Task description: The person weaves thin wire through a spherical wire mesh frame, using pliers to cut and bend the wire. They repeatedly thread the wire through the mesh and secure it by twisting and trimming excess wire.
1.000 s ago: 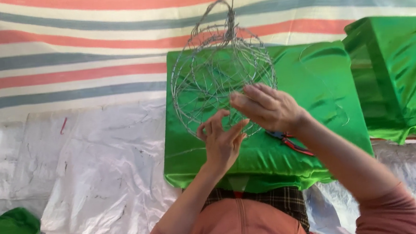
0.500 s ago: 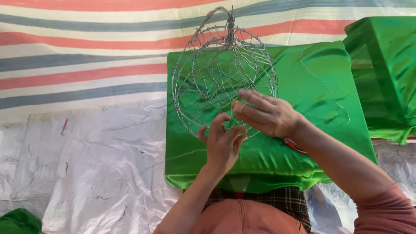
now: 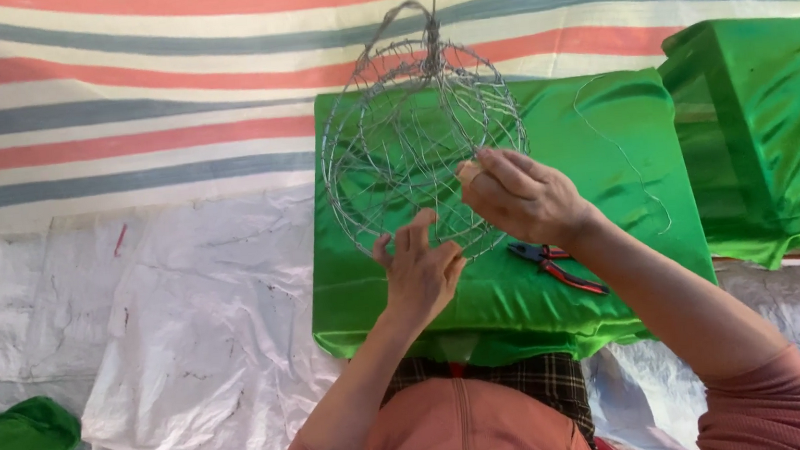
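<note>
At the far left, low in the view, lies a bundle of crumpled green satin cloth [image 3: 9,444] on a sheet of wrinkled white plastic [image 3: 188,340] that covers the floor. Behind it hangs a woven tarpaulin striped red, grey and white [image 3: 119,95].

In the centre, a block wrapped in shiny green satin [image 3: 605,139] serves as your surface. Above it you hold a round cage-like frame of thin grey wire [image 3: 421,136], upright, with a twisted wire loop at its top; its lower rim sits between your two hands.

Your left hand [image 3: 420,271] reaches up to the bottom of the wire frame, its fingers [image 3: 423,231] loosely curled and spread against the lower wires; whether they pinch a strand you cannot tell.

Your right hand [image 3: 523,195] is at the frame's right lower side, its fingers [image 3: 482,168] drawn together and closed on a wire of the frame.

Just beside your right wrist, a pair of pliers with red and dark handles [image 3: 558,267] lies on the green surface, touching neither hand. Further right, a loose strand of thin wire [image 3: 641,170] curls across the satin.

At the far right stands a second box-shaped block draped in green satin [image 3: 768,135], just beside the first.
</note>
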